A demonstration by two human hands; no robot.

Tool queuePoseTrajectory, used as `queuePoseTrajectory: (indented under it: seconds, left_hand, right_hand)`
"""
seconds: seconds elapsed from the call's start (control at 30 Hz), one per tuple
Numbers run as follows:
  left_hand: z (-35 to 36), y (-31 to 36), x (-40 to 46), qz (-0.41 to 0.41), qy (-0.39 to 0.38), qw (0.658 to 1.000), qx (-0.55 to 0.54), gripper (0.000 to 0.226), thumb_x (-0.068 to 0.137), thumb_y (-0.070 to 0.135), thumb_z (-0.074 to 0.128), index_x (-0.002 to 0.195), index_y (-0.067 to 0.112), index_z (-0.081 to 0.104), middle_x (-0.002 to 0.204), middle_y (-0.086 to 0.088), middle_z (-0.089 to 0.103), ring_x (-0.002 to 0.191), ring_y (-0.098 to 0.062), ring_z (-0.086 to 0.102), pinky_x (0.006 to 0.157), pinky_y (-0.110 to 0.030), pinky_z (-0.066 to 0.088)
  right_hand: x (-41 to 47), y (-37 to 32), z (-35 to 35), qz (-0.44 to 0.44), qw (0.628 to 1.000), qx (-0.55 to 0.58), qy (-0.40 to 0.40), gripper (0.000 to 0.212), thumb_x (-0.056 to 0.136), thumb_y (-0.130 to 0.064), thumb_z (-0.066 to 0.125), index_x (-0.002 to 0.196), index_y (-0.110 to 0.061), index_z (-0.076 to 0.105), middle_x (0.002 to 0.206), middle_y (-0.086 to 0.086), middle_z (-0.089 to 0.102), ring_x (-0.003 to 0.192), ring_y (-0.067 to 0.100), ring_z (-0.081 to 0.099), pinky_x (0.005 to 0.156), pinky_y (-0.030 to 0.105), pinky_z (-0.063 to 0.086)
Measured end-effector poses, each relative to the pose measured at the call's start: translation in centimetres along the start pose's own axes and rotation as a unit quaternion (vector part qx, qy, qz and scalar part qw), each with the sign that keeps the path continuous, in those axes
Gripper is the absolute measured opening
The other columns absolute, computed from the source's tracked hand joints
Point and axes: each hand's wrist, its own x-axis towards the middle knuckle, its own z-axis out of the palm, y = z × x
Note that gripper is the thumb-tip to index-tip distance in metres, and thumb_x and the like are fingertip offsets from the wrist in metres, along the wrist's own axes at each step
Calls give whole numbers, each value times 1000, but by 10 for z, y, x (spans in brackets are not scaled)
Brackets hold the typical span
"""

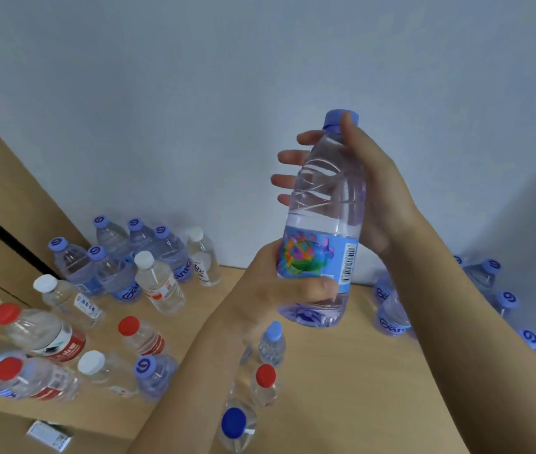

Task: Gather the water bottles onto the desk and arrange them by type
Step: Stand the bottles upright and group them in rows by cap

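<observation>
I hold a clear water bottle [324, 204] with a lilac cap and a blue, multicoloured label upright in the air above the desk [342, 371]. My left hand [269, 293] grips its lower part around the label and base. My right hand [368, 191] wraps the upper body from behind, thumb up at the cap. On the desk's left stand several lilac-capped bottles [109, 267], white-capped bottles [158, 283] and red-capped bottles [40, 332]. More lilac-capped bottles [391, 316] sit at the right, partly hidden by my right forearm.
Small bottles stand near my left forearm: one lilac-capped [271, 342], one red-capped [265, 385], one blue-capped [235, 427]. A white wall [227, 93] runs behind the desk. A small white box [48, 435] lies below the desk edge at bottom left.
</observation>
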Motion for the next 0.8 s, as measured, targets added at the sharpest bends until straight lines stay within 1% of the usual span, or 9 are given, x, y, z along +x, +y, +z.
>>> queuePoseTrajectory:
  seconds: [0.13, 0.2, 0.27, 0.4, 0.47, 0.5, 0.57, 0.67, 0.8]
  left_hand:
    - [18, -9, 6, 2, -7, 1000, -12, 50, 62, 24, 78, 110, 13, 72, 113, -22, 70, 104, -40, 68, 92, -51, 55]
    - [29, -11, 12, 12, 18, 999, 39, 42, 68, 16, 81, 107, 7, 68, 93, -13, 74, 81, -30, 72, 72, -38, 60]
    - [41, -15, 17, 24, 67, 993, 92, 36, 67, 10, 84, 98, 7, 65, 74, 1, 72, 60, -13, 65, 53, -21, 50]
    - [54, -20, 24, 32, 114, 988, 100, 51, 48, 36, 85, 95, 30, 67, 83, 13, 75, 76, -3, 72, 60, -14, 52]
    - [53, -19, 24, 27, 80, 994, 68, 44, 52, 33, 85, 93, 28, 73, 89, 5, 77, 82, -11, 73, 65, -20, 56]
    - [53, -17, 23, 24, 52, 997, 45, 42, 54, 30, 83, 95, 26, 75, 94, -1, 77, 87, -17, 74, 69, -27, 58]
    - [54, -15, 24, 16, -2, 1000, -2, 48, 58, 26, 79, 105, 16, 74, 105, -14, 73, 95, -30, 71, 81, -38, 59]
    - [62, -15, 28, -4, -22, 1000, -16, 59, 58, 25, 76, 113, 5, 68, 107, -19, 69, 98, -35, 67, 85, -43, 56]
    - [72, -17, 33, -13, 25, 1000, -14, 64, 56, 26, 80, 116, 6, 67, 107, -18, 72, 100, -38, 69, 86, -50, 58]
  right_hand:
    - [-6, -8, -4, -22, 997, -51, 61, 24, 97, -30, 56, 88, -9, 63, 83, 11, 70, 78, 30, 71, 69, 38, 59]
    - [-9, -11, -5, -61, 982, -123, 128, 21, 94, -24, 62, 83, -6, 62, 74, 12, 67, 68, 28, 69, 60, 32, 57]
    - [-12, -12, -3, -110, 957, -200, 181, 17, 93, -20, 64, 84, -6, 60, 67, 6, 66, 59, 20, 67, 55, 28, 55]
    - [-18, -16, -13, -117, 951, -212, 192, 22, 94, -29, 64, 87, -8, 61, 75, 5, 67, 64, 16, 70, 57, 26, 56]
    - [-20, -22, -26, -83, 969, -188, 139, 28, 94, -37, 63, 90, -9, 63, 86, 9, 68, 81, 24, 73, 68, 40, 61]
    - [-22, -24, -32, -62, 981, -152, 101, 29, 94, -39, 61, 94, -10, 64, 93, 12, 68, 92, 30, 71, 83, 49, 59]
    - [-27, -26, -40, -13, 998, -54, 32, 36, 93, -43, 54, 106, -11, 66, 109, 17, 68, 108, 41, 66, 96, 52, 51]
    - [-31, -22, -44, -1, 999, -34, 32, 37, 96, -41, 49, 114, -12, 63, 108, 18, 72, 93, 38, 71, 82, 45, 59]
    - [-34, -22, -39, -71, 976, -113, 172, 26, 97, -33, 56, 98, -7, 63, 85, 12, 72, 73, 28, 72, 63, 34, 58]
